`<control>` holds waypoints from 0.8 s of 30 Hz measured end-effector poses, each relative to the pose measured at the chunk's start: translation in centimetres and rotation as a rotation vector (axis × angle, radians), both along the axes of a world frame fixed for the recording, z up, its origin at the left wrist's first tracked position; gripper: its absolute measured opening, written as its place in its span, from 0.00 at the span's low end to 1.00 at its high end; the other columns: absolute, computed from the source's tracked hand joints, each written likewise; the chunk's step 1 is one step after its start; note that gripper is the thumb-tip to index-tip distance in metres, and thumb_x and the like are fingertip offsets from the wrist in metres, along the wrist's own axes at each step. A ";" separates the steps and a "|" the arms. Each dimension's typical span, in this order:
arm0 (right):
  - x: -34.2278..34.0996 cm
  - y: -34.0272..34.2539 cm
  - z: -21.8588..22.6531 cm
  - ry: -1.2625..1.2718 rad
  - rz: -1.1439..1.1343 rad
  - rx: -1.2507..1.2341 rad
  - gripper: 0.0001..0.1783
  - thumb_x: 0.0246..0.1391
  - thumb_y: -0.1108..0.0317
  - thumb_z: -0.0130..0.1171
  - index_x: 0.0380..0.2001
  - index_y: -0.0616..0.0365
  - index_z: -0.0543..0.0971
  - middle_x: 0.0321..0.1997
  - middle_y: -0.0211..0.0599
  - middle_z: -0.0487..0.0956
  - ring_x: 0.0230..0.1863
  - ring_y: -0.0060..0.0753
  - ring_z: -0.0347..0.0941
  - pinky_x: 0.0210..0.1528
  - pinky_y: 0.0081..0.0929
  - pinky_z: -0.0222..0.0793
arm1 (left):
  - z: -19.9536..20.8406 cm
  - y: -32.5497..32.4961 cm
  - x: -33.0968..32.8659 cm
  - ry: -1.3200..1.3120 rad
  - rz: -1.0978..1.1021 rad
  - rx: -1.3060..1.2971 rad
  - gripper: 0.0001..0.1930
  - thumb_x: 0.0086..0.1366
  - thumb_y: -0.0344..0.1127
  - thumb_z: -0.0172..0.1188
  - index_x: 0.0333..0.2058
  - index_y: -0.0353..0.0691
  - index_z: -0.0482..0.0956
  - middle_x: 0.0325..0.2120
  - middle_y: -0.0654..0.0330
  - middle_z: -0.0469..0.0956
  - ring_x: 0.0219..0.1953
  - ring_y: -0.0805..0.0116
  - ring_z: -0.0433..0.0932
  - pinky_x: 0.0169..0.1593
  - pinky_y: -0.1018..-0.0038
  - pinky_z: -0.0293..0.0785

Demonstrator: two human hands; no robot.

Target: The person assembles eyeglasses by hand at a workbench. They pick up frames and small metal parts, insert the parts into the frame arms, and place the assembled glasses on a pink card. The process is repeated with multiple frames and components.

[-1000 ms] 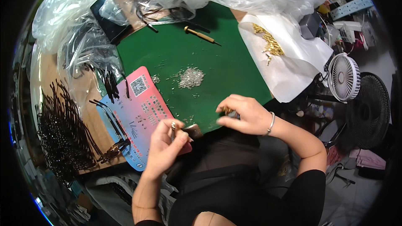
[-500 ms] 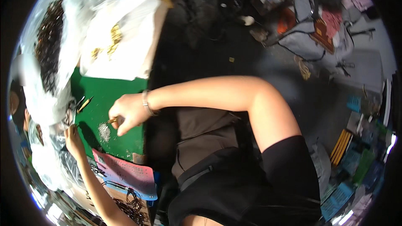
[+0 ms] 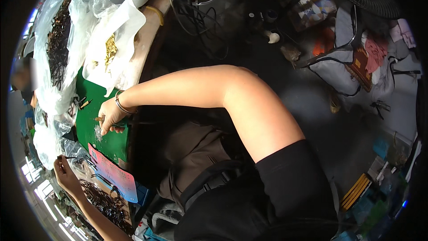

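My right hand (image 3: 112,115), with a bangle at its wrist, is over the green mat (image 3: 118,142). Its closed fingers grip a small gold-brown piece (image 3: 99,119), whose kind I cannot make out. Just beside these fingers lies a little heap of tiny silvery bits (image 3: 98,133). Farther to the lower left, my left hand (image 3: 66,174) is raised with its fingers pinched on a thin dark piece (image 3: 70,157). That piece is too small to name. A slim tool with a pale handle (image 3: 86,104) rests on the mat.
Gold-coloured pieces (image 3: 110,51) lie on white plastic sheeting (image 3: 127,22). Brown glossy strips fill a clear bag (image 3: 60,40), and more dark strips (image 3: 104,201) are piled near my left forearm. A pink-and-blue sheet (image 3: 117,174) borders the mat. Cables (image 3: 191,13) hang beyond the table edge.
The whole view has shifted and turned. My left hand has moved down and away from the mat, with the thin dark piece now showing. My right hand still holds the gold-brown piece by the silvery heap.
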State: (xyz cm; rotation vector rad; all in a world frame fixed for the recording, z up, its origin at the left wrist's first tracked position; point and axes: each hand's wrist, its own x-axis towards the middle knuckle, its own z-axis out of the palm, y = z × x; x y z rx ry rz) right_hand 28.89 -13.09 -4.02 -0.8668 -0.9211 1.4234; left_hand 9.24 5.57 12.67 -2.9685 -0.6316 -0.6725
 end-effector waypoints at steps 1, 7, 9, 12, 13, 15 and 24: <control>0.0 -0.1 -0.1 -0.018 -0.005 0.017 0.18 0.44 0.63 0.66 0.33 0.66 0.74 0.25 0.36 0.73 0.23 0.27 0.74 0.25 0.26 0.75 | 0.1 -0.6 0.1 0.009 0.019 -0.001 0.08 0.64 0.35 0.55 0.36 0.36 0.76 0.23 0.67 0.73 0.22 0.82 0.63 0.23 0.84 0.60; -0.9 -0.7 0.6 -0.238 -0.088 0.143 0.16 0.46 0.61 0.63 0.31 0.65 0.76 0.25 0.35 0.75 0.20 0.26 0.74 0.24 0.24 0.72 | 0.4 -5.1 0.1 0.017 0.008 0.024 0.08 0.63 0.33 0.55 0.36 0.36 0.76 0.20 0.68 0.72 0.20 0.84 0.62 0.23 0.84 0.59; -1.2 -0.4 0.8 -0.263 -0.076 0.199 0.16 0.46 0.61 0.63 0.30 0.66 0.77 0.24 0.35 0.76 0.20 0.25 0.74 0.23 0.23 0.70 | 0.7 -6.4 -0.7 -0.032 0.065 -0.009 0.07 0.62 0.31 0.55 0.37 0.37 0.76 0.21 0.66 0.73 0.20 0.84 0.62 0.23 0.84 0.59; -0.2 -2.0 1.3 -0.386 -0.138 0.155 0.18 0.49 0.60 0.60 0.35 0.66 0.75 0.30 0.36 0.78 0.20 0.24 0.72 0.25 0.21 0.69 | 1.5 -8.6 -0.9 -0.057 0.033 -0.094 0.05 0.60 0.28 0.56 0.35 0.36 0.75 0.24 0.62 0.75 0.22 0.78 0.68 0.26 0.81 0.66; -0.1 -2.7 1.8 -0.402 -0.169 0.124 0.18 0.49 0.61 0.60 0.35 0.66 0.75 0.29 0.35 0.77 0.20 0.23 0.72 0.25 0.21 0.69 | 2.0 -9.5 -0.9 -0.080 -0.010 -0.056 0.05 0.59 0.27 0.56 0.35 0.36 0.75 0.25 0.61 0.76 0.22 0.76 0.69 0.26 0.80 0.67; -0.4 -3.6 2.4 -0.488 -0.173 0.056 0.17 0.50 0.61 0.59 0.36 0.65 0.75 0.27 0.34 0.76 0.19 0.21 0.71 0.24 0.20 0.69 | 2.4 -10.6 -1.9 -0.157 -0.030 -0.142 0.05 0.57 0.25 0.56 0.34 0.35 0.75 0.24 0.59 0.76 0.22 0.74 0.71 0.25 0.78 0.67; -4.0 -3.4 3.2 -0.464 -0.350 -0.039 0.15 0.49 0.65 0.60 0.35 0.64 0.72 0.22 0.32 0.72 0.17 0.22 0.68 0.19 0.20 0.66 | 2.0 -9.2 -9.8 -0.268 -0.046 -0.262 0.03 0.60 0.28 0.57 0.32 0.35 0.75 0.21 0.70 0.71 0.21 0.85 0.60 0.24 0.86 0.57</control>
